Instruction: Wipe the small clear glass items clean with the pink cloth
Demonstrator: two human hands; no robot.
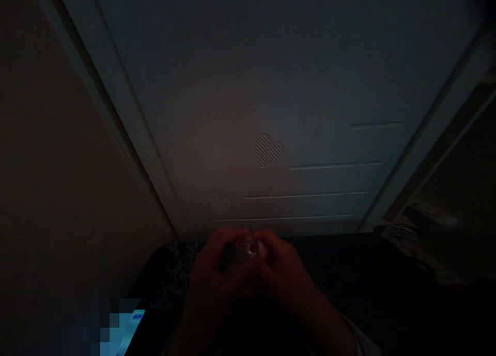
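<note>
Head cam, looks fwd/down, close over hands (248,265), faces door (271,87).

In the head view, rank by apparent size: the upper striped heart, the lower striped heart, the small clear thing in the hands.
1. Upper striped heart
2. Lower striped heart and small clear thing: look alike; the dimness and its nearness make ranking unsure.

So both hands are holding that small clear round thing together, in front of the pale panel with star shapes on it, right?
Nearly. The head view shows the left hand and right hand together on the small clear round object, but the shapes on the pale panel are hearts, not stars.
</note>
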